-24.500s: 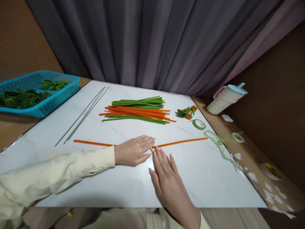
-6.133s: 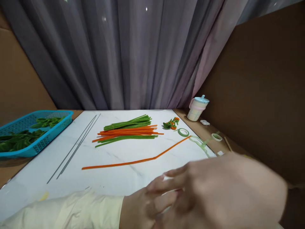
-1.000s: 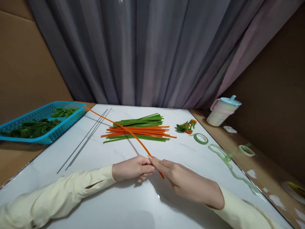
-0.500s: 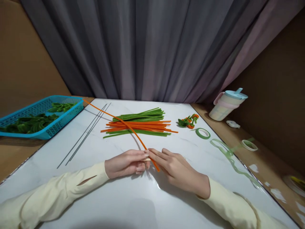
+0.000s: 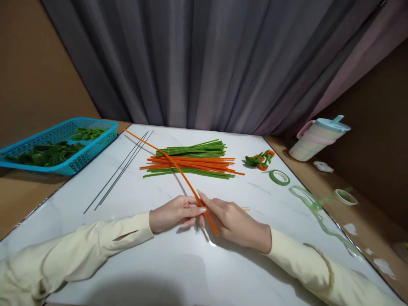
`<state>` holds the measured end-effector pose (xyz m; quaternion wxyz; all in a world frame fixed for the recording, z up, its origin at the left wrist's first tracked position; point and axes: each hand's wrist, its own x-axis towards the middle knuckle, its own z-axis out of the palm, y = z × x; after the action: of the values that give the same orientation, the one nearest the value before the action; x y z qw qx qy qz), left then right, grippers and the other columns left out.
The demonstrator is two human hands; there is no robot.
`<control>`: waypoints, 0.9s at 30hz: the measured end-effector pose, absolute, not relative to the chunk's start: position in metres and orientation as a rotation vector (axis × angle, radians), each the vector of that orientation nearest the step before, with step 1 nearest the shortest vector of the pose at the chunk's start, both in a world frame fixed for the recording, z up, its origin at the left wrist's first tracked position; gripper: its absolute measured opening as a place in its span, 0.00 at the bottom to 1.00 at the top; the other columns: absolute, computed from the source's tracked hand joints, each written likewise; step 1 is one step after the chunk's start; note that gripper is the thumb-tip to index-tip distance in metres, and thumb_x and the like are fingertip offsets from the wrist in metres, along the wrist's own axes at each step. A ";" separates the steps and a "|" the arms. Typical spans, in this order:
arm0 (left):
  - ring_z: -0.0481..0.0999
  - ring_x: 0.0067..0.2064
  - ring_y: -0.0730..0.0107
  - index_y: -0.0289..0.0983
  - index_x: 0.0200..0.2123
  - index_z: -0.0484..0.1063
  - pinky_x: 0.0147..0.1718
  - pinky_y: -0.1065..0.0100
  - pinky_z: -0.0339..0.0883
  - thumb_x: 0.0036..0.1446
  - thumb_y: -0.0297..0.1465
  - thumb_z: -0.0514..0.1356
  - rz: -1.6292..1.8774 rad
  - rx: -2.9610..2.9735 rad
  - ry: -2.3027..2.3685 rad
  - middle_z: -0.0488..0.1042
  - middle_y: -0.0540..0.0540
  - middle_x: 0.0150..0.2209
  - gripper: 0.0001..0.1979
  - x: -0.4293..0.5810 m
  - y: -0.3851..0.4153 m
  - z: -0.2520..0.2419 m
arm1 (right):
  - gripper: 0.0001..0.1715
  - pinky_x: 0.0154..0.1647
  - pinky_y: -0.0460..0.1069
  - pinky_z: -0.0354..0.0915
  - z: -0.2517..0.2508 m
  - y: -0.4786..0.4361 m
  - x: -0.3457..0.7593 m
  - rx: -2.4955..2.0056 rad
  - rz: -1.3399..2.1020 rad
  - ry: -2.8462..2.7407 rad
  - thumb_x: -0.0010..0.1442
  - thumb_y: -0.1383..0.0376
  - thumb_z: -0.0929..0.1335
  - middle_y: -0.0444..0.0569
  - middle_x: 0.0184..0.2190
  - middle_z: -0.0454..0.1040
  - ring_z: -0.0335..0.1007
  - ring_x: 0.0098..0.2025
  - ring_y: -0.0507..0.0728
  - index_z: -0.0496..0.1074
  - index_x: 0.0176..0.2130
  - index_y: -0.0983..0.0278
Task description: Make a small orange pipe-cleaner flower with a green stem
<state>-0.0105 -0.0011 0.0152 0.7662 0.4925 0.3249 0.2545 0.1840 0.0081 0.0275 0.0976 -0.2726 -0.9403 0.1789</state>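
A long orange pipe cleaner [image 5: 181, 171] slants from the upper left down to my hands, its short lower end sticking out below my fingers. My left hand [image 5: 175, 213] pinches it between thumb and fingers. Close against it, my right hand [image 5: 237, 223] has its fingers closed around the same lower part, index finger along the strand. A pale thin stick [image 5: 245, 208] shows its tip behind my right hand; whether I hold it cannot be seen. Beyond the hands lie bundles of green pipe cleaners [image 5: 204, 148] and orange pipe cleaners [image 5: 207, 162].
Thin dark wires [image 5: 119, 170] lie at left beside a blue basket [image 5: 72, 166] of green looped pieces. To the right are small orange-and-green pieces [image 5: 259, 160], a green tape roll [image 5: 279, 177], a loose green tape strip [image 5: 328, 225] and a lidded tumbler [image 5: 314, 140].
My left thumb has shifted onto the orange pipe cleaner. The pale stick end once visible at my left fingertips is now hidden, and its other tip shows behind my right hand. The view has shifted slightly.
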 end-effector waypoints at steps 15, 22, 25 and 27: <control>0.58 0.17 0.85 0.30 0.27 0.68 0.18 0.76 0.47 0.55 0.37 0.58 0.727 0.950 0.796 0.72 0.47 0.25 0.14 -0.008 -0.002 0.017 | 0.19 0.36 0.47 0.65 0.044 0.010 0.185 -0.797 0.750 -2.576 0.63 0.68 0.58 0.52 0.39 0.73 0.69 0.34 0.53 0.64 0.52 0.64; 0.55 0.21 0.82 0.30 0.29 0.71 0.20 0.75 0.49 0.55 0.33 0.58 0.685 0.725 0.674 0.75 0.38 0.34 0.10 -0.014 0.007 0.015 | 0.24 0.31 0.49 0.67 0.029 0.011 0.189 -0.893 0.414 -2.692 0.59 0.74 0.57 0.53 0.34 0.73 0.69 0.32 0.55 0.62 0.54 0.68; 0.54 0.22 0.82 0.28 0.29 0.73 0.21 0.75 0.50 0.53 0.29 0.59 0.659 0.659 0.650 0.74 0.37 0.35 0.08 -0.015 0.009 0.013 | 0.27 0.31 0.50 0.67 0.023 0.010 0.189 -0.811 0.169 -2.687 0.55 0.78 0.56 0.56 0.37 0.74 0.69 0.34 0.57 0.60 0.54 0.71; 0.55 0.23 0.83 0.28 0.32 0.74 0.21 0.76 0.50 0.53 0.28 0.60 0.678 0.665 0.654 0.73 0.38 0.35 0.08 -0.016 0.008 0.013 | 0.26 0.34 0.53 0.68 0.020 0.009 0.187 -0.716 -0.001 -2.646 0.56 0.78 0.55 0.59 0.43 0.72 0.69 0.38 0.59 0.60 0.54 0.73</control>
<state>-0.0156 0.0085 0.0127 0.8384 0.3143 0.3092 0.3205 0.1868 0.0091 0.0202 0.1990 -0.2562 -0.9459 -0.0002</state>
